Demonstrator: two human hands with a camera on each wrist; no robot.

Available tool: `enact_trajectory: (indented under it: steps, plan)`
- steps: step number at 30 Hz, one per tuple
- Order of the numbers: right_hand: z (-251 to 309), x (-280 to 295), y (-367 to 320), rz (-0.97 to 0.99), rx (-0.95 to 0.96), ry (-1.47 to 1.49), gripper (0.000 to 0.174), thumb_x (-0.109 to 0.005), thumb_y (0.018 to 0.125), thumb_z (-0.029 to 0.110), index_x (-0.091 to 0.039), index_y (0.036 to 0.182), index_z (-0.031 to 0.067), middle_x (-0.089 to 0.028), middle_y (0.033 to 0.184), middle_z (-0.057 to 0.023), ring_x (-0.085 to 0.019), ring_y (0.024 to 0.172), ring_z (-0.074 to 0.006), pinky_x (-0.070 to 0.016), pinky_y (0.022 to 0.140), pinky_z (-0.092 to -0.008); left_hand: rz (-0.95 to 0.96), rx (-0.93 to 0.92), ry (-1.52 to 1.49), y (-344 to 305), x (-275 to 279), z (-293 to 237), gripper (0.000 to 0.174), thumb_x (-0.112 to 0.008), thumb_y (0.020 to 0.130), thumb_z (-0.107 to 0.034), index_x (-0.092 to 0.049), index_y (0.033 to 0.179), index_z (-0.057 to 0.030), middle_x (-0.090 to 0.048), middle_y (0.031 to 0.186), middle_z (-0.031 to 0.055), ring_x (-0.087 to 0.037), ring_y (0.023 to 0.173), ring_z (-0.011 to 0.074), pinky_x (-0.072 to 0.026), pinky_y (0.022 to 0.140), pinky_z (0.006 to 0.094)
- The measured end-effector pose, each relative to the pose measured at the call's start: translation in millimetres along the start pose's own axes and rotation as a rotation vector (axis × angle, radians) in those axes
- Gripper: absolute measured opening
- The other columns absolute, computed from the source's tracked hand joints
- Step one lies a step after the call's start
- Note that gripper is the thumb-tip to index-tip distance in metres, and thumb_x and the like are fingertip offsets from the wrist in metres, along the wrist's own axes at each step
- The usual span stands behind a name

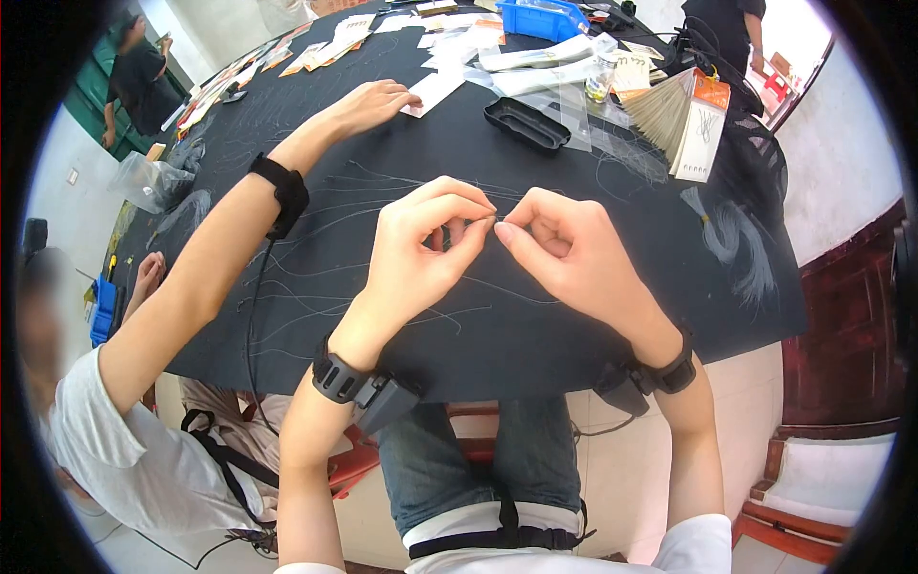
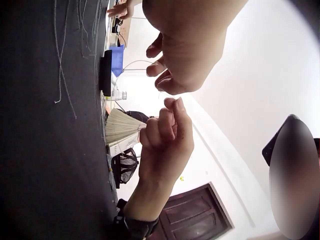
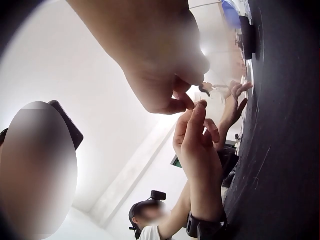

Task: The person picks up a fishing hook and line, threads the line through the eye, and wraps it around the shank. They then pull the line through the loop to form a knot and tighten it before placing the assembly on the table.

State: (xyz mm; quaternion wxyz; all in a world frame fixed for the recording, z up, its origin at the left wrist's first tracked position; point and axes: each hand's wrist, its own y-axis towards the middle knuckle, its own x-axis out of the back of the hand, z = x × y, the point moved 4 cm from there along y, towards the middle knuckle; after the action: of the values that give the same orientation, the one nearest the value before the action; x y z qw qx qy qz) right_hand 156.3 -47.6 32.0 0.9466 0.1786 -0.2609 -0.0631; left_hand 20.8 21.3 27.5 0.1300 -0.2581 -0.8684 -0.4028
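Above the black-covered table, my left hand (image 1: 426,244) and my right hand (image 1: 579,249) meet almost fingertip to fingertip. Each pinches with thumb and index finger at a thin line, mostly hidden by the fingertips. A fine strand of this line (image 2: 135,62) arcs away from the fingers in the left wrist view. Whether a small hook is also between the fingertips, I cannot tell. More thin lines (image 1: 359,182) lie spread over the black cloth (image 1: 535,354), behind and to the left of my hands.
Beyond the hands are a black case (image 1: 526,124), a fanned stack of cards (image 1: 669,115) and a blue bin (image 1: 543,19). A bundle of pale line (image 1: 736,244) lies at right. Another person's arm (image 1: 234,206) reaches over the table from the left toward a white card (image 1: 437,94).
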Motion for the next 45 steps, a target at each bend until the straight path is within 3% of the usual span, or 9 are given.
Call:
enact_trajectory:
  steps: [10, 28, 45]
  plan:
    - [-12.5, 1.6, 2.4, -0.083, 0.004, 0.130, 0.014, -0.058, 0.082, 0.011, -0.056, 0.075, -0.0009, -0.036, 0.046, 0.0000, -0.029, 0.043, -0.0047, -0.0231, 0.041, -0.0256, 0.141, -0.039, -0.046, -1.9, -5.5, -4.4, 0.010, -0.064, 0.070, 0.004, -0.064, 0.078, -0.0021, -0.061, 0.079, 0.0010, -0.045, 0.051, 0.0051, -0.0347, 0.044, 0.0193]
    - [-15.6, -1.4, 5.1, -0.082, 0.020, 0.040, 0.014, -0.060, 0.082, 0.012, -0.057, 0.076, -0.0008, -0.035, 0.045, -0.0012, -0.029, 0.042, -0.0062, -0.0240, 0.041, -0.0266, -0.014, -0.050, -0.157, -0.8, 2.3, -4.0, 0.007, -0.065, 0.072, 0.002, -0.065, 0.078, -0.0010, -0.062, 0.081, 0.0031, -0.048, 0.055, 0.0032, -0.0361, 0.047, 0.0170]
    - [-12.7, -0.9, 4.4, -0.075, -0.005, 0.026, 0.014, -0.059, 0.082, 0.011, -0.057, 0.075, -0.0005, -0.036, 0.045, -0.0015, -0.030, 0.042, -0.0064, -0.0244, 0.041, -0.0262, -0.017, 0.095, -0.293, -2.9, 0.3, 0.7, 0.004, -0.065, 0.076, -0.001, -0.066, 0.080, 0.0001, -0.062, 0.084, 0.0057, -0.054, 0.056, 0.0046, -0.0412, 0.049, 0.0158]
